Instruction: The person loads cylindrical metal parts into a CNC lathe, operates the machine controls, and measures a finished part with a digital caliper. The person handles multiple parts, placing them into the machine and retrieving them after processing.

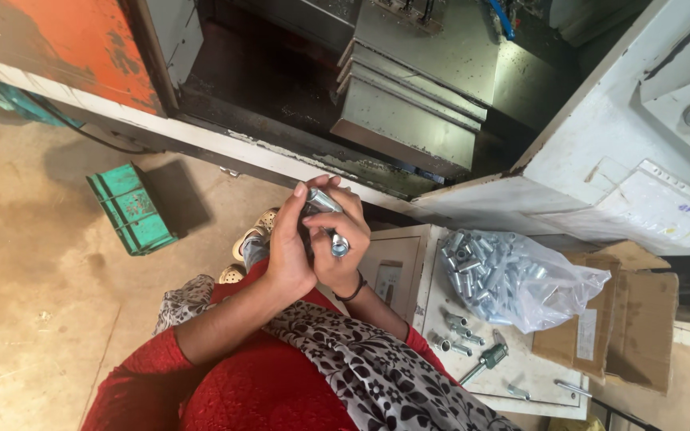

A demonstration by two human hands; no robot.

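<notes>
Both hands are raised together in front of my chest. My left hand is closed around a shiny metal cylindrical fitting, whose end sticks out above the fingers. My right hand, with a dark band on its wrist, presses against the left and grips a second small metal fitting at its fingertips. The two fittings lie close together; whether they are joined is hidden by the fingers. Below my hands are my red sleeves and a black-and-white patterned scarf.
To the right a clear plastic bag full of metal fittings lies on a white stand, with loose fittings, a green-handled tool and a cardboard box. A green crate sits on the floor. A large machine stands ahead.
</notes>
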